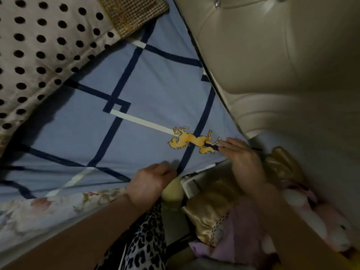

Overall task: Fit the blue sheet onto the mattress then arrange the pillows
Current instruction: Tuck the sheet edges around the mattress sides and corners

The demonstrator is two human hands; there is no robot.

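Note:
The blue sheet point(148, 90), with dark blue and white lines and a yellow horse print, lies stretched over the mattress up to the headboard. My left hand point(150, 182) grips the sheet's edge at the mattress corner, fingers curled over it. My right hand point(241, 158) rests on the sheet next to the horse print, fingers together and pressing down near the corner. A polka-dot pillow point(42, 55) lies at the upper left on the sheet. The mattress side point(48, 213) shows a floral cover below the sheet.
A padded beige headboard point(272, 55) rises at the right. A checked brown cushion point(130, 12) lies at the top. Gold satin and lilac fabrics point(220, 217) are piled beside the bed at the lower right. Leopard-print clothing point(144, 240) hangs below my left arm.

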